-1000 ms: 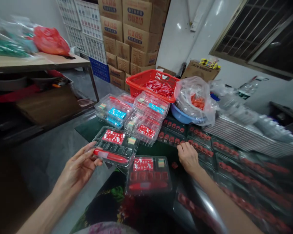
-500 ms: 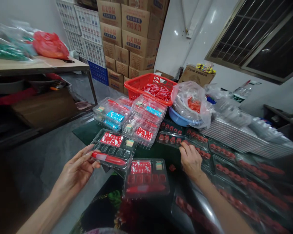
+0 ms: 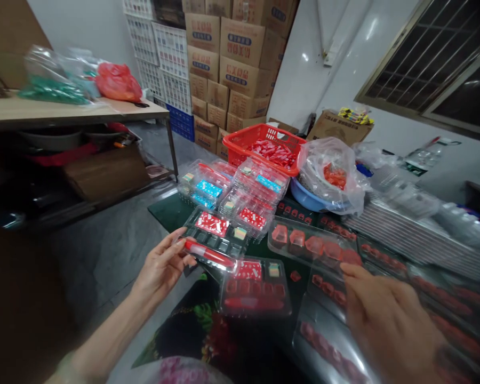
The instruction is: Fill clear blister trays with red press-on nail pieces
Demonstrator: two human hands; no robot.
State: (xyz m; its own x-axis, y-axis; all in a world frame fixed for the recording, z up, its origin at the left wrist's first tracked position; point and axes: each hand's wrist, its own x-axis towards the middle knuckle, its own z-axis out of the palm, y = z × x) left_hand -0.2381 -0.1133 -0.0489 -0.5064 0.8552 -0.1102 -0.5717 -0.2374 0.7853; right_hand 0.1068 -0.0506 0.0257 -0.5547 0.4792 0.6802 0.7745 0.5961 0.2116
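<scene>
My left hand (image 3: pixel 160 269) pinches the near edge of a clear plastic tray (image 3: pixel 220 241), held just above the table edge. The tray holds a red pen (image 3: pixel 208 254), a red patterned card and a small eraser. A second, fuller tray (image 3: pixel 256 288) lies on the dark table right below it. My right hand (image 3: pixel 384 314), blurred by motion, is raised at the lower right. Its fingers grip the end of a clear strip of red pieces (image 3: pixel 312 246), lifted off the table.
Stacked closed packs (image 3: pixel 232 192) stand behind the trays. Further back are a red basket (image 3: pixel 264 146) of red items and a blue bowl under a plastic bag (image 3: pixel 328 170). More strips of red pieces (image 3: pixel 384 261) cover the right. Cardboard boxes (image 3: pixel 232 58) line the wall; a wooden table (image 3: pixel 64 109) stands left.
My right hand left the strips on the table and rose toward me with one clear strip of red pieces. The left hand still holds its tray. The view shifted left.
</scene>
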